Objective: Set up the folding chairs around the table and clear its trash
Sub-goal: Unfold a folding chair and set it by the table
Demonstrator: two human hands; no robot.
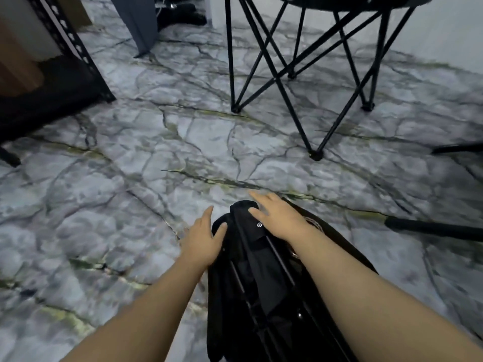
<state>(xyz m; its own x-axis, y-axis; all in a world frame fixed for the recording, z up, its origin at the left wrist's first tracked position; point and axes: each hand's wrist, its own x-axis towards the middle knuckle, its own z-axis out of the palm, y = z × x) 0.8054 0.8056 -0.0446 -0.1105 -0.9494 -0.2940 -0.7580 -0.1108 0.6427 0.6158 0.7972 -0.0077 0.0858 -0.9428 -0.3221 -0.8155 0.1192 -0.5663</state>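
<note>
A folded black folding chair stands bundled in front of me at the bottom centre, its fabric and thin rods gathered together. My left hand lies flat against the bundle's left side, fingers straight, thumb touching the fabric. My right hand rests on the top right of the bundle with its fingers spread and blurred. A second black folding chair stands unfolded at the upper right, its crossed legs planted on the floor.
The floor is grey marble-patterned. A black metal shelf unit stands at the upper left. Black legs or bars reach in from the right edge. A grey panel leans at the top.
</note>
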